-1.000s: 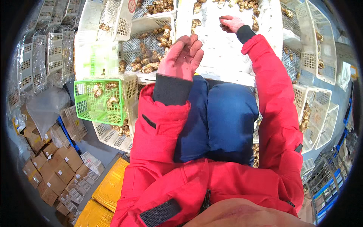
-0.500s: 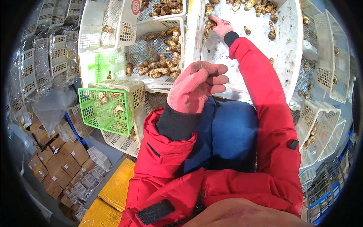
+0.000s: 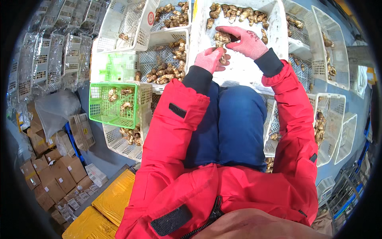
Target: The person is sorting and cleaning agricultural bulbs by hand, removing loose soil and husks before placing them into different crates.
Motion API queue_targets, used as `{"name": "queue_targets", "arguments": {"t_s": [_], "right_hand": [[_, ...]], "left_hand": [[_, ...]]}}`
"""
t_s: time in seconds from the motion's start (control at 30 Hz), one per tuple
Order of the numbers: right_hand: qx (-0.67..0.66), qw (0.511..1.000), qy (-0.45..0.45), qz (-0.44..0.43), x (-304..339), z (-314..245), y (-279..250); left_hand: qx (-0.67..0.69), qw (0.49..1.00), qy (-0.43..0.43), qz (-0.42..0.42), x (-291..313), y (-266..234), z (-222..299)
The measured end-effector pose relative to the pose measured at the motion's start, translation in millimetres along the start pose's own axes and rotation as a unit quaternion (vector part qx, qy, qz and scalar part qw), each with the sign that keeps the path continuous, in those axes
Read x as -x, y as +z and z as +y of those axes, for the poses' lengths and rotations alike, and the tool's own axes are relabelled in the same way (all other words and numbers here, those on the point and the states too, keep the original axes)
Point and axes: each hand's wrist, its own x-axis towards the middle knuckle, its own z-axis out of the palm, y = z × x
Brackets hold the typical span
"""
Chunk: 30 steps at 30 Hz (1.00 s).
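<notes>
Over the white box (image 3: 254,65) in front of me, both gloved hands hold a knobbly brown-and-cream mushroom (image 3: 221,38). My left hand (image 3: 208,59), in a pink glove, is closed round its lower, narrow end. From the right, my right hand (image 3: 250,43) grips the upper part between thumb and fingers, its pink palm turned toward the mushroom. Along the far side of the box lies a row of similar mushrooms (image 3: 244,15), and a single one (image 3: 264,36) rests just beyond my right hand.
Left of the box are white perforated crates (image 3: 169,36) with more mushrooms, and a bright green basket (image 3: 92,104) holding several. Further white crates (image 3: 331,119) stand on the right. Cardboard boxes (image 3: 59,175) and yellow-wrapped packages (image 3: 115,195) lie at the lower left.
My right hand has come back toward me from the box's far left with a mushroom. My left hand has moved forward and closed on its lower end. The view has shifted.
</notes>
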Motion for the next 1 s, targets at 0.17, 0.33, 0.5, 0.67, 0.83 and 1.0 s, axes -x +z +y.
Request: {"name": "queue_targets", "arguments": {"t_s": [0.17, 0.33, 0.5, 0.67, 0.83, 1.0], "right_hand": [[-0.187, 0.975, 0.06, 0.1, 32, 9, 2], [-0.316, 0.935, 0.143, 0.069, 52, 6, 10], [-0.295, 0.94, 0.172, 0.014, 41, -12, 26], [-0.101, 0.97, 0.219, -0.015, 22, -42, 42], [-0.4, 0.907, 0.132, 0.004, 24, -10, 51], [-0.645, 0.742, 0.18, -0.03, 26, -8, 53]], "left_hand": [[0.006, 0.999, 0.036, 0.016, -1, -6, -3], [-0.005, 0.994, 0.092, 0.065, 2, -6, -2], [0.071, 0.984, 0.133, 0.091, 1, -2, -5], [0.049, 0.987, 0.138, 0.064, 5, -5, -2], [0.05, 0.983, 0.174, 0.039, -3, -6, -5], [0.138, 0.983, 0.119, -0.02, -7, -7, -4]]}}
